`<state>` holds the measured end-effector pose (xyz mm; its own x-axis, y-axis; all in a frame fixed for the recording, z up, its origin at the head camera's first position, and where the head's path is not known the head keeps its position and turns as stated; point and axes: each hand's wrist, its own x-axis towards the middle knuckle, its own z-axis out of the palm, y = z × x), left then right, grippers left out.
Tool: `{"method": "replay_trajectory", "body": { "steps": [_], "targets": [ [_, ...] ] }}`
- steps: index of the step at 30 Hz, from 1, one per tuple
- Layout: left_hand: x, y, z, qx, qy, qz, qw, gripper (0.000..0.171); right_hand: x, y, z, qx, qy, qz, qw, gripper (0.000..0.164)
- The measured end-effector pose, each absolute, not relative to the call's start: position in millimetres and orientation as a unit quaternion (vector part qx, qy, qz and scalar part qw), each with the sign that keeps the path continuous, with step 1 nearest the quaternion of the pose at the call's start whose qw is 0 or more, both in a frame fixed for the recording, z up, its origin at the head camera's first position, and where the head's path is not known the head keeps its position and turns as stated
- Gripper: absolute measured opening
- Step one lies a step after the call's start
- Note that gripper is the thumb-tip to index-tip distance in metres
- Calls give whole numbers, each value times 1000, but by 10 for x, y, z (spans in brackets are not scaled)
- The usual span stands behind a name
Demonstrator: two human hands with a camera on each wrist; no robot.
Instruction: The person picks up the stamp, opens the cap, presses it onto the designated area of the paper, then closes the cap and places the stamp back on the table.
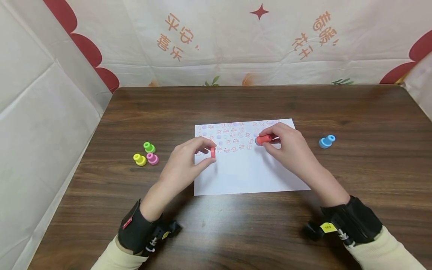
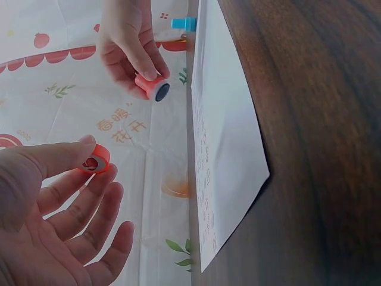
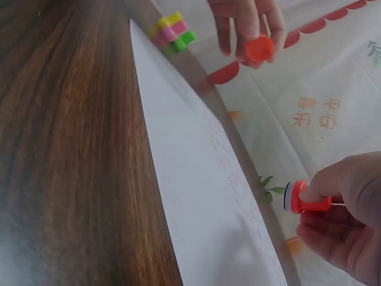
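Observation:
Over the upper part of a white sheet of paper [image 1: 243,172], my right hand [image 1: 287,144] pinches a red stamp [image 1: 264,140] by its handle. Its dark stamping face shows in the left wrist view, clear of the paper. My left hand [image 1: 189,157] holds a small round red cap [image 1: 213,152] between thumb and fingertips above the paper's left side; the cap's hollow inside [image 2: 95,163] faces the left wrist camera. Rows of small red and purple stamped prints [image 1: 233,137] cover the upper part of the sheet, and the lower part is blank white.
Left of the paper, a green stamp [image 1: 149,147], a yellow stamp [image 1: 140,160] and a pink stamp [image 1: 152,158] stand close together on the brown wooden table [image 1: 236,232]. A blue stamp [image 1: 327,141] stands to the right. A printed cloth [image 1: 216,41] hangs behind the table.

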<state>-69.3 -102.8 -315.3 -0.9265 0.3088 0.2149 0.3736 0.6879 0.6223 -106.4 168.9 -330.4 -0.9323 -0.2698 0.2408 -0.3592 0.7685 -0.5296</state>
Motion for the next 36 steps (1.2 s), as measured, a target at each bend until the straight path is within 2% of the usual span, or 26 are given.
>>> {"method": "replay_trajectory", "body": {
  "steps": [11, 26, 36],
  "targets": [
    [-694, -1031, -3161, -180, -919, -348, 43, 29, -1166, 1590, -3354, 191, -961, 197, 26, 20],
    [-716, -1019, -3179, -195, -914, -353, 48, 26, -1224, 1548, -3378, 226, -964, 143, 17, 9],
    [-730, -988, -3181, -200, -909, -362, 44, 27, -1255, 1406, -3268, 234, -970, 59, 1, 8]
  ]
}}
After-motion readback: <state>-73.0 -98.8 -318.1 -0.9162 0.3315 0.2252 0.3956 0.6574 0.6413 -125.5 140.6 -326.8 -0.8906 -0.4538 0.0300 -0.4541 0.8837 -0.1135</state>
